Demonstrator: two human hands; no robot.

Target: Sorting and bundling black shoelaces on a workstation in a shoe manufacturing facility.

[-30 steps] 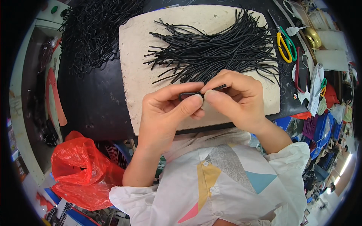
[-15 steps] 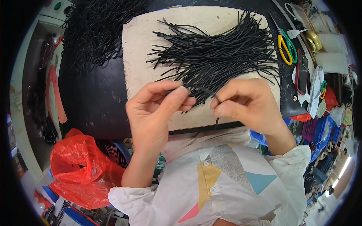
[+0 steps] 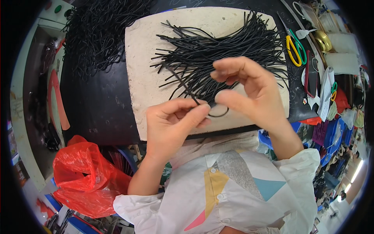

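Observation:
A thin black cord [image 3: 181, 82] is pinched between the thumb and fingers of my left hand [image 3: 177, 123], over the near part of a cream board [image 3: 142, 78]. One end sticks up toward the far left, and the other curves into a small loop to the right of my fingertips. My right hand [image 3: 253, 91] is raised just right of it, thumb and fingers apart with nothing between them, slightly blurred. Beyond both hands a thick bundle of black cord lengths [image 3: 226, 50] lies spread across the board; my right hand covers part of it.
A tangled heap of black looped cord [image 3: 103, 37] lies on the dark table [image 3: 97, 113] at the far left. Scissors with yellow and green handles [image 3: 294, 50] lie right of the board. A red plastic bag [image 3: 83, 175] stands at the near left, below the table edge.
My right hand has let go of the cord, opened and risen away from it. My left hand has shifted right and slightly nearer, still pinching the cord, whose end now points up and left.

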